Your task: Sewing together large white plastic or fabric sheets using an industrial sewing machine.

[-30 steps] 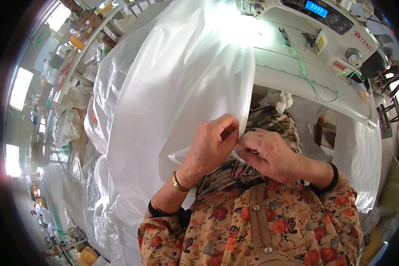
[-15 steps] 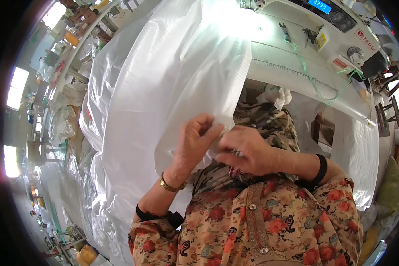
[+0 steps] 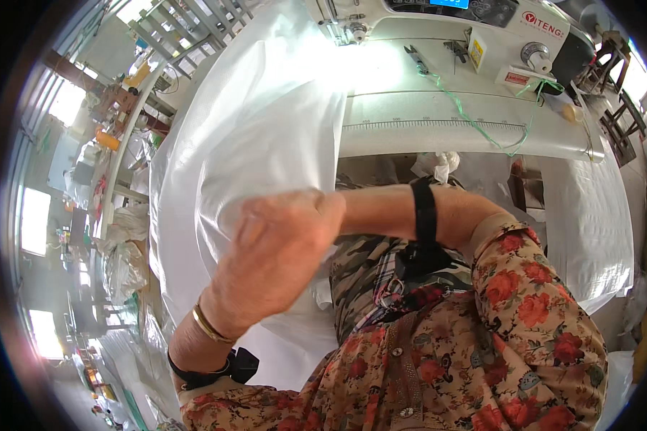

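Note:
My left hand [image 3: 269, 248], with a gold-coloured band at its wrist, is raised over the white woven plastic sheet [image 3: 266, 136]. Its fingers look curled and are partly smeared by motion; what they hold, if anything, is hidden. My right hand [image 3: 331, 208] reaches across from the right and lies mostly behind the left, so its fingers do not show. The sheet runs from beneath the lit sewing machine head [image 3: 356, 29] down past both hands to my left side.
Thread snips [image 3: 415, 60] and a green cord [image 3: 459, 115] lie on the machine bed [image 3: 381, 104], right of the sheet. White crumpled material [image 3: 438, 165] sits below the bed's front edge. Another white sheet [image 3: 589, 215] hangs at the right; slatted furniture [image 3: 183, 32] stands behind at the left.
Both hands have moved left, the left one now larger and nearer in view, covering most of the right. The view has shifted, and the sheet's right edge appears farther left.

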`<action>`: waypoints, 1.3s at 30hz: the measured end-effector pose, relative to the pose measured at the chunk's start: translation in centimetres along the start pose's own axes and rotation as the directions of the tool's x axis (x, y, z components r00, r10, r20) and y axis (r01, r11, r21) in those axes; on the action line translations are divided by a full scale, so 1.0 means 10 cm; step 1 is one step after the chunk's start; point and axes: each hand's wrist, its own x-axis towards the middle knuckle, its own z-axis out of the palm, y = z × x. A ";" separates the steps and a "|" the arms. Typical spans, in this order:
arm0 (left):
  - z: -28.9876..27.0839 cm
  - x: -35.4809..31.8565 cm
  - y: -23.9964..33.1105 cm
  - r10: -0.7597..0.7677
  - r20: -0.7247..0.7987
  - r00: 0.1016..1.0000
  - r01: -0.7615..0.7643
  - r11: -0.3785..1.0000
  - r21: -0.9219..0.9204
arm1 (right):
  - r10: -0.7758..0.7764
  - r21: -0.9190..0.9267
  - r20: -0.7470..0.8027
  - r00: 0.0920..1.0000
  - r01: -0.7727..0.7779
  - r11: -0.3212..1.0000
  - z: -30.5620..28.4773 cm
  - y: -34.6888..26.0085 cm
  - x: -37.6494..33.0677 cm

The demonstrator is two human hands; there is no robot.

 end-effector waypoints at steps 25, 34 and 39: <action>1.64 -0.52 0.59 -0.842 0.350 0.411 0.204 -0.289 -0.935 | 0.066 -0.361 0.071 0.995 -0.036 0.932 -1.73 0.28 -0.80; 1.64 -0.46 0.59 -0.869 -0.155 0.469 0.403 0.367 -0.838 | 0.014 -0.422 0.103 0.995 0.031 0.906 -1.71 0.22 -0.79; 1.64 -0.41 0.50 -0.873 -0.244 0.422 0.453 0.436 -0.778 | -0.002 -0.444 0.127 0.992 0.058 0.894 -1.70 0.19 -0.75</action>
